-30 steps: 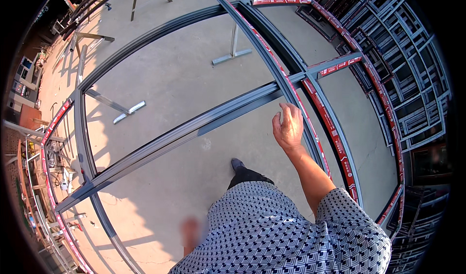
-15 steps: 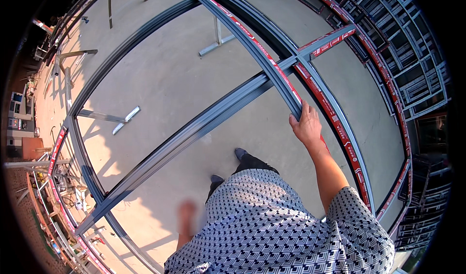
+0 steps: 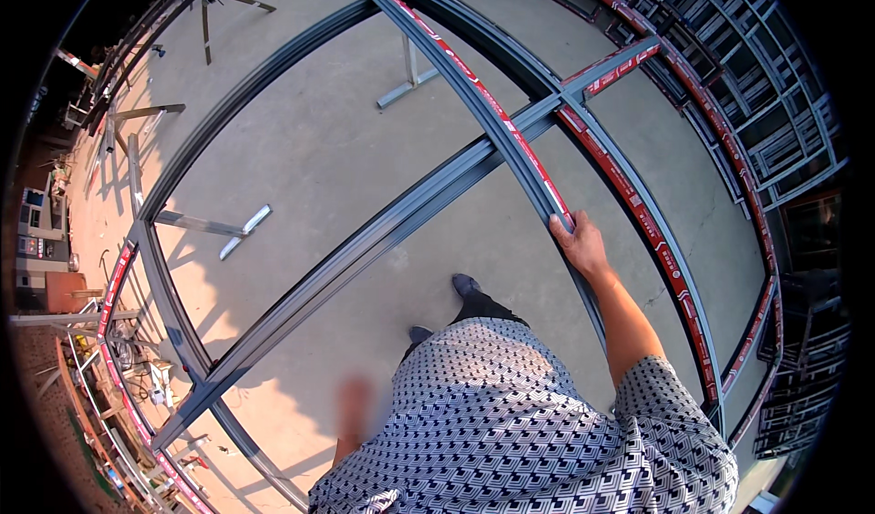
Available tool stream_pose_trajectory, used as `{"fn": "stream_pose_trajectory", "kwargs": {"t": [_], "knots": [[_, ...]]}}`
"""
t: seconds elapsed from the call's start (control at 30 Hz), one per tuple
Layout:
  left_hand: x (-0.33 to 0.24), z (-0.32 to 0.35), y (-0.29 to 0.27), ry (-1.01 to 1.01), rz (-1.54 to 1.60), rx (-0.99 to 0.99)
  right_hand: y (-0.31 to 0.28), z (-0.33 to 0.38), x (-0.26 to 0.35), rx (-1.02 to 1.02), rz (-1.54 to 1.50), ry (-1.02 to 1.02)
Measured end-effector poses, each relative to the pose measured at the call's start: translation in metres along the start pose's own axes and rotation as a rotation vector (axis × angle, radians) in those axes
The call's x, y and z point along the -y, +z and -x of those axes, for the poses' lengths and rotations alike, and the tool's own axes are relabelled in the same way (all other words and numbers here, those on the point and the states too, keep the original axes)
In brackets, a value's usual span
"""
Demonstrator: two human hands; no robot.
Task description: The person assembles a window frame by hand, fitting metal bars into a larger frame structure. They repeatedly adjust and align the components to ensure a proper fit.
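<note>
My right hand is closed round a long grey metal profile that carries a strip of red-and-white film. The profile slants from the top of the view down past my right side and crosses over a large grey frame. Two side-by-side grey bars of that frame run diagonally beneath it. To its right lies the frame's curved-looking side bar, also covered with red film, apart from my hand. My left hand hangs low by my left side, blurred, away from the frame; its fingers cannot be made out.
A metal stand foot rests on the concrete floor inside the frame; another stand foot is farther off. Several stacked metal frames fill the right. Trestle legs and a machine stand at the left.
My right hand and the held profile have shifted a little toward me and left relative to the frame, widening the gap to the red-filmed side bar. The left hand stays low.
</note>
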State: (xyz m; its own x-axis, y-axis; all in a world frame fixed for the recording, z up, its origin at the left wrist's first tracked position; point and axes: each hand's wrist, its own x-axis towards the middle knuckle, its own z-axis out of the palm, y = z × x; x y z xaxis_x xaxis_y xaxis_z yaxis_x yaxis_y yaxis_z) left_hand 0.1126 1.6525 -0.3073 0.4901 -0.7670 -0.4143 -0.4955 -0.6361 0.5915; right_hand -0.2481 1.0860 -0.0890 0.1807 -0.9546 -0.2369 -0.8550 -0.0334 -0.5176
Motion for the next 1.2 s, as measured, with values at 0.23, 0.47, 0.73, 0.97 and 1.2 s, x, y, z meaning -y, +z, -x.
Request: {"fn": "stream_pose_trajectory", "kwargs": {"t": [0.23,0.47,0.73,0.97,1.2], "knots": [[0.012,-0.012,0.014,0.062,-0.049,0.045,-0.019,-0.001,-0.002,0.117,-0.206,-0.03],[0.048,-0.022,0.038,0.116,-0.022,-0.037,-0.034,-0.028,-0.017,0.277,-0.328,0.053],[0.018,-0.024,0.035,-0.037,0.232,0.004,-0.047,-0.036,-0.019,0.322,-0.359,0.084],[0.003,-0.029,0.056,0.001,0.352,-0.109,-0.057,-0.036,-0.016,0.422,-0.469,0.099],[0.029,-0.021,0.057,0.084,0.076,-0.106,-0.056,-0.038,-0.006,0.495,-0.492,0.119]]}}
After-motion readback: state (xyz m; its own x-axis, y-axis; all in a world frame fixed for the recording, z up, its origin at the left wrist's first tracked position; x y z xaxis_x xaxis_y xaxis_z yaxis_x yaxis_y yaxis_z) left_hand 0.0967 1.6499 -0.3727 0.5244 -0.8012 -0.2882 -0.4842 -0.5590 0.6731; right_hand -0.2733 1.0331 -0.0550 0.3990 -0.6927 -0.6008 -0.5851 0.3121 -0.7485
